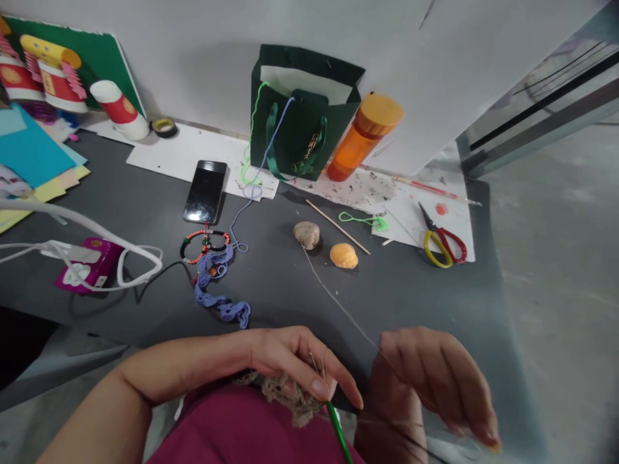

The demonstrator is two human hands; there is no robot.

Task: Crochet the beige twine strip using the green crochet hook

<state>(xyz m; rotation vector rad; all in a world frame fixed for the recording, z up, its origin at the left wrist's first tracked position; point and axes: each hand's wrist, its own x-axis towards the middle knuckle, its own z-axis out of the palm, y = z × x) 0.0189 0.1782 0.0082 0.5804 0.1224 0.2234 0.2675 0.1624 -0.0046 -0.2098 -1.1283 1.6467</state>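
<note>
Apparently part-worked, the crochet [293, 398] lay pinched in the left hand [300, 366] beside a hook [339, 433], the right hand [438, 377] loosely curled, grip on the yarn [334, 299] unclear, a ball [307, 235] still wound.

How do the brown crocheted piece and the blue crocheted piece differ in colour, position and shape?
Colour: the brown crocheted piece is tan-brown; the blue crocheted piece is violet-blue.
Position: the brown one is held in the left hand; the blue one lies on the grey table.
Shape: the brown one looks bunched; the blue one forms a winding strip.
Shared: both are yarn work.
</note>
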